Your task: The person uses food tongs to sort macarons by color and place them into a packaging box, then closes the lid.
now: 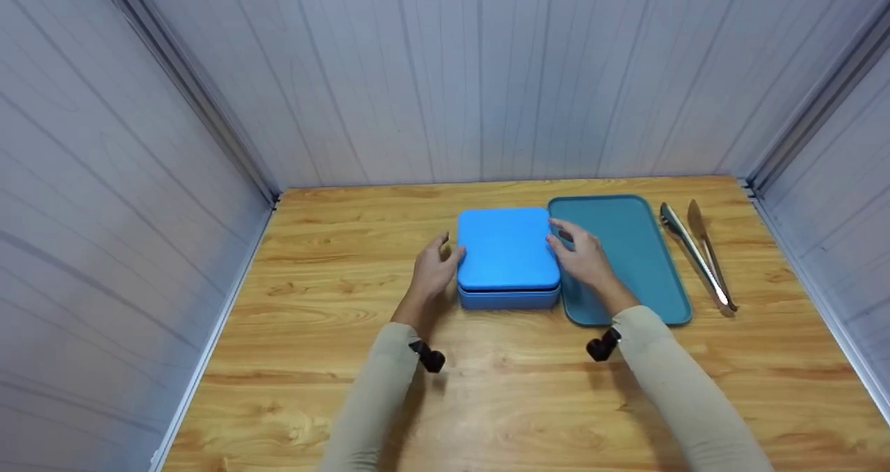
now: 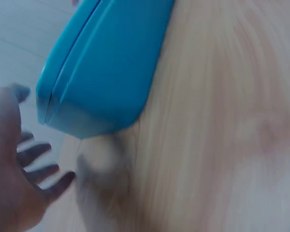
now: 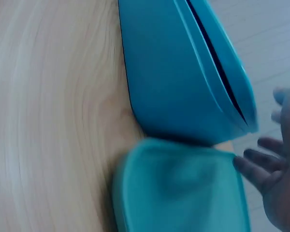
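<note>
A blue box (image 1: 509,299) with rounded corners stands on the wooden table, its flat blue lid (image 1: 507,248) on top. A dark gap shows between lid and box along the front and on the right side, seen in the right wrist view; the lid (image 3: 227,63) sits slightly raised there. My left hand (image 1: 434,270) is at the box's left side, fingers spread, and looks just apart from it in the left wrist view. At the lid's right edge, my right hand (image 1: 584,253) hovers over the tray with fingers spread; whether its fingertips touch the lid I cannot tell.
A teal tray (image 1: 633,263) lies against the box's right side. Right of it are tongs (image 1: 695,253) with dark tips and a long metal utensil (image 1: 708,242) with a flat blade. Pale panelled walls (image 1: 445,76) enclose the table at the back and sides.
</note>
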The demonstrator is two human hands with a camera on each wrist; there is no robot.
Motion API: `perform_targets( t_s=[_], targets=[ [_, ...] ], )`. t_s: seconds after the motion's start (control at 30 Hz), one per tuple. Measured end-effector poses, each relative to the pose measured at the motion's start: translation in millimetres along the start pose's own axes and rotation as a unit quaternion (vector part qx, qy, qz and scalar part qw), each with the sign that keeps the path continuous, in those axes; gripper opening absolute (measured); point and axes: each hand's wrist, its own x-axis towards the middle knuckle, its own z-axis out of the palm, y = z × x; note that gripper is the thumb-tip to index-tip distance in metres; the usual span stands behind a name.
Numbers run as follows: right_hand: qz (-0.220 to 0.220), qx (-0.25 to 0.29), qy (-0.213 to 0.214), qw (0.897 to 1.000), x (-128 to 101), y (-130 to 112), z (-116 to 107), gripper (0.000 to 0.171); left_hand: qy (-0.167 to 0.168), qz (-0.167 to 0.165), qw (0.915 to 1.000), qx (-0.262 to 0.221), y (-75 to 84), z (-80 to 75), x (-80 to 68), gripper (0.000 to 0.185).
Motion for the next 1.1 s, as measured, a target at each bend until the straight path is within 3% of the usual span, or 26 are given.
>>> perform_targets(
  t_s=[0.1,0.2,0.27,0.5,0.73,0.93,1.1],
  targets=[
    [0.038,-0.002,0.0,0.999,3,0,8,0.058,-0.003,-0.008,0.9998,0.018,-23.6,15.4,20.4,0.08],
    [0.041,-0.009,0.014,0.999,5,5,16,0.06,-0.013,0.004,0.9998,0.011,-33.8,23.7,29.6,0.078],
    [0.042,-0.014,0.019,0.999,3,4,19,0.059,-0.013,0.007,0.9998,0.01,-29.9,26.2,27.7,0.074],
    [0.054,-0.014,0.027,0.998,-5,-8,20,0.056,-0.02,0.002,0.9997,0.01,14.2,16.9,-7.7,0.069],
    [0.044,-0.012,0.024,0.999,-10,-10,24,0.058,-0.017,0.023,0.9996,0.008,1.5,14.9,-12.4,0.072],
    [0.021,-0.027,0.039,0.999,-9,-2,28,0.059,-0.029,0.047,0.9984,0.009,-25.3,22.8,6.4,0.074],
    [0.028,-0.035,0.036,0.998,-9,-1,28,0.059,-0.031,0.045,0.9981,0.028,-31.2,25.7,14.6,0.068]
  ],
)
